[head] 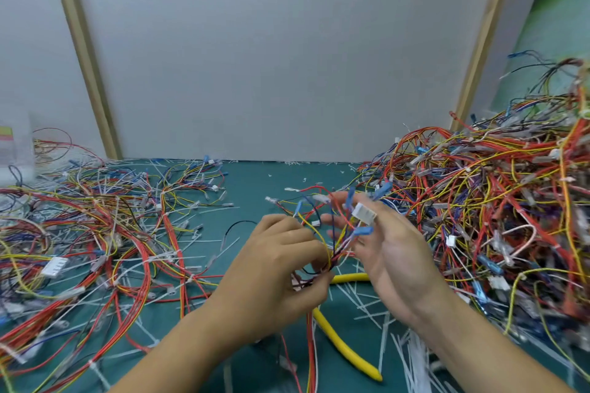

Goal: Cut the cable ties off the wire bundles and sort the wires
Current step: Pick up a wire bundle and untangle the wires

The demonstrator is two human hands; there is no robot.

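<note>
- Between both hands, the wire bundle (335, 242) fans upward from the left hand (274, 268), which pinches its base.
- Right hand (392, 252), fingers spread, waits just beside it; yellow-handled cutters (344, 348) lie underneath.

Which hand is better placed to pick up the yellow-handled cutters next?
Probably the right hand: it is open and hovers beside the yellow-handled cutters, while the left hand grips the multicoloured wire bundle.

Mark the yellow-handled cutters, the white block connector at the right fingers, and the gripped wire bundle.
Yellow-handled cutters (340, 344): head view, lower handle.
White plastic block connector (364, 213): head view, side face.
Multicoloured wire bundle (333, 257): head view, gathered wires above the grip.
</note>
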